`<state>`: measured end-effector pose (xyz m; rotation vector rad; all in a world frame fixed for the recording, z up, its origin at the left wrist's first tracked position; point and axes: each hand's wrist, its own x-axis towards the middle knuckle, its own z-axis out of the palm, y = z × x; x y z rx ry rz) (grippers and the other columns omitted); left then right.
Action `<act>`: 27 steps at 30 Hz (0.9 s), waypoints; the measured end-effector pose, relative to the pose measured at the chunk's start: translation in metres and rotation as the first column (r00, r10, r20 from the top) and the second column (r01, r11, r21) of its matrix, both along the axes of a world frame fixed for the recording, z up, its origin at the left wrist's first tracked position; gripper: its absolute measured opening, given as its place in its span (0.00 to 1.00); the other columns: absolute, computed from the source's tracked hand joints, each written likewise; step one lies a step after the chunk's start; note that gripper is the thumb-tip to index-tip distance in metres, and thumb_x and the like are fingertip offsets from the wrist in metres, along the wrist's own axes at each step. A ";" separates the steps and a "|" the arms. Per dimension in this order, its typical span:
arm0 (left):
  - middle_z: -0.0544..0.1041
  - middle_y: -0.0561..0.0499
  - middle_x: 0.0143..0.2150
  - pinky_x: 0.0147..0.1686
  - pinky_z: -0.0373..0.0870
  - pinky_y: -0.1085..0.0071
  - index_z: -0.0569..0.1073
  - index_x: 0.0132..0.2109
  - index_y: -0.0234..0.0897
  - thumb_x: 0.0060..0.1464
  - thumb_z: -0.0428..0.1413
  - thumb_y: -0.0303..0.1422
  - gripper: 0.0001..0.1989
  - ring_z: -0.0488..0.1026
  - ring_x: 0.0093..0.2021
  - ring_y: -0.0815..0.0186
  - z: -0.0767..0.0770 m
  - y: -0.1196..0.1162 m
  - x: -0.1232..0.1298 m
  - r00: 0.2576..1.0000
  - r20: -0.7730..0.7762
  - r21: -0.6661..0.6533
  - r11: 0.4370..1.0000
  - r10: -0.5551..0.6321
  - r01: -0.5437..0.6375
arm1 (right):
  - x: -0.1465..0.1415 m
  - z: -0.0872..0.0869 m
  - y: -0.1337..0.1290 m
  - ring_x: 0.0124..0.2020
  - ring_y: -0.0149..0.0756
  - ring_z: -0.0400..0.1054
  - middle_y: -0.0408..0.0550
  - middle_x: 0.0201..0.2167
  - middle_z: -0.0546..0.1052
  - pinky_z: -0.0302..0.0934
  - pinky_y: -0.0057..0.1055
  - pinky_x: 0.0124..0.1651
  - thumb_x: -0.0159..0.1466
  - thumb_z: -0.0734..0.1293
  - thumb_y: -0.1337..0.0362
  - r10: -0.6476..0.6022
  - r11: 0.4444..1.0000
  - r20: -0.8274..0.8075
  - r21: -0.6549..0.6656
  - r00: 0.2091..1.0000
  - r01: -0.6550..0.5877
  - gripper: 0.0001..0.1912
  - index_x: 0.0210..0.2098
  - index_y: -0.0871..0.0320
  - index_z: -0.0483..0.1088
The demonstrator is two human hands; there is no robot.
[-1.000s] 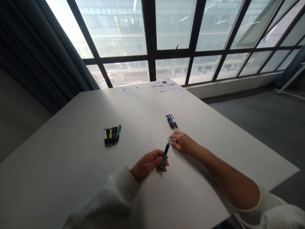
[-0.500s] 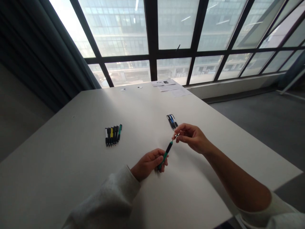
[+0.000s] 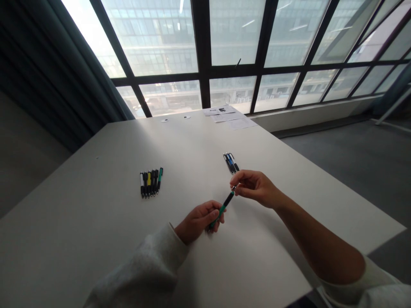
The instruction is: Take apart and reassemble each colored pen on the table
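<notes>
A green pen with a black grip [image 3: 228, 199] slants up to the right, its lower part pinched in my left hand [image 3: 201, 219]. At its upper end, the fingers of my right hand [image 3: 253, 187] are closed on a small silver tip piece [image 3: 234, 188], which sits right at the green end of the barrel. Whether the two parts touch is too small to tell. Beyond my right hand lies a small group of pens [image 3: 230, 162], black, blue and white. A row of several pens [image 3: 150, 183], white, black, yellow and green, lies to the left.
The white table [image 3: 122, 239] reaches to the windows. Printed papers [image 3: 224, 114] lie at its far edge, with two small round fittings [image 3: 187, 117] to their left. A dark curtain [image 3: 80, 77] hangs at the left.
My right hand has moved slightly down and left, bringing the silver tip piece closer to the pen's upper end. My left hand still grips the pen.
</notes>
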<state>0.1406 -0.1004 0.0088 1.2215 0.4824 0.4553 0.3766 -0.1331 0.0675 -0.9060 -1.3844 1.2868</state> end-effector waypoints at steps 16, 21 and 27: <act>0.71 0.53 0.31 0.19 0.48 0.76 0.69 0.42 0.33 0.59 0.59 0.43 0.16 0.57 0.19 0.79 -0.007 0.001 0.002 0.995 0.083 -0.093 0.995 0.052 -0.045 | 0.002 -0.002 0.001 0.31 0.30 0.67 0.46 0.34 0.74 0.63 0.29 0.34 0.58 0.75 0.60 -0.034 0.999 0.089 0.008 0.995 0.033 0.12 0.38 0.60 0.74; 0.70 0.54 0.31 0.19 0.48 0.77 0.69 0.42 0.33 0.58 0.60 0.43 0.16 0.57 0.18 0.79 -0.007 0.001 0.002 0.995 0.089 -0.110 0.993 0.044 -0.034 | 0.001 -0.001 0.001 0.31 0.32 0.67 0.47 0.33 0.74 0.63 0.29 0.34 0.58 0.75 0.57 -0.031 1.000 0.143 0.002 0.989 0.031 0.14 0.38 0.60 0.74; 0.70 0.54 0.30 0.18 0.48 0.78 0.70 0.41 0.33 0.57 0.60 0.43 0.16 0.56 0.18 0.80 -0.006 0.000 0.002 0.993 0.091 -0.115 0.991 0.075 -0.064 | 0.003 -0.003 0.001 0.29 0.32 0.66 0.45 0.29 0.74 0.63 0.30 0.34 0.59 0.74 0.56 -0.044 0.999 0.229 0.019 0.972 0.041 0.14 0.37 0.60 0.74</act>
